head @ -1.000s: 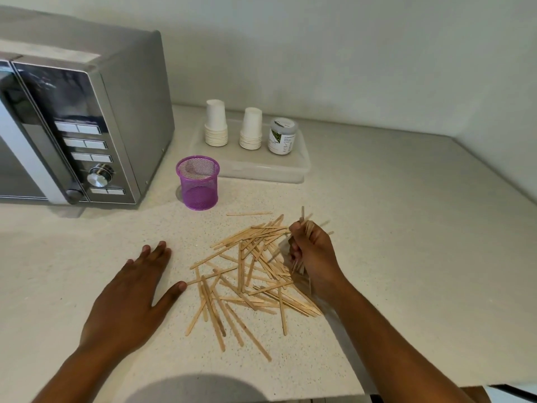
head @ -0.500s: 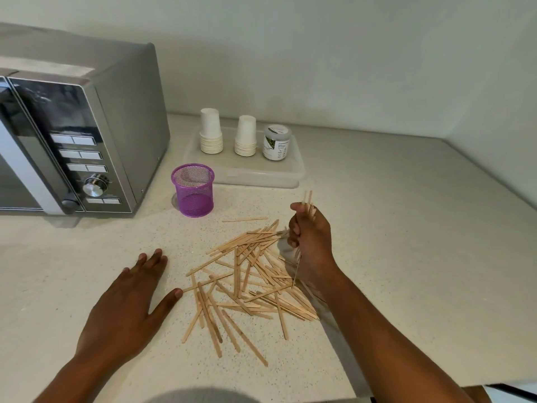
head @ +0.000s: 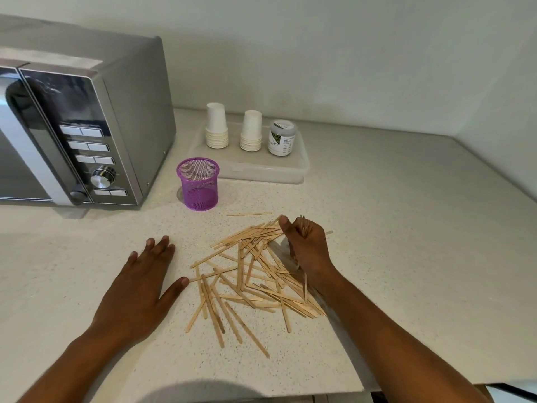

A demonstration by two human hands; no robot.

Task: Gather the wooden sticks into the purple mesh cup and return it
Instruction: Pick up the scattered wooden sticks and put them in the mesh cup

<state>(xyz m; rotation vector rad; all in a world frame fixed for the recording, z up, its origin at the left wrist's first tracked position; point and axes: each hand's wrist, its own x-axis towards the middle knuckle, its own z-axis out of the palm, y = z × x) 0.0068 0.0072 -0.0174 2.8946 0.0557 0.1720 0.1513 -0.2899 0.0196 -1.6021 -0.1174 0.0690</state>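
Your right hand point(head: 305, 242) gripped several thin pale wooden sticks point(head: 255, 274); your left hand point(head: 139, 292) lay flat, fingers spread, on the worktop point(head: 406, 257)

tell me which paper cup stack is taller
The left stack of paper cups on the clear tray. Its top reaches higher than the right stack, which stands beside the small jar.

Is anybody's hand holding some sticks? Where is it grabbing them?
Yes. The right hand is closed around a small bunch of wooden sticks, gripping them about midway. The left hand lies flat, holding nothing.
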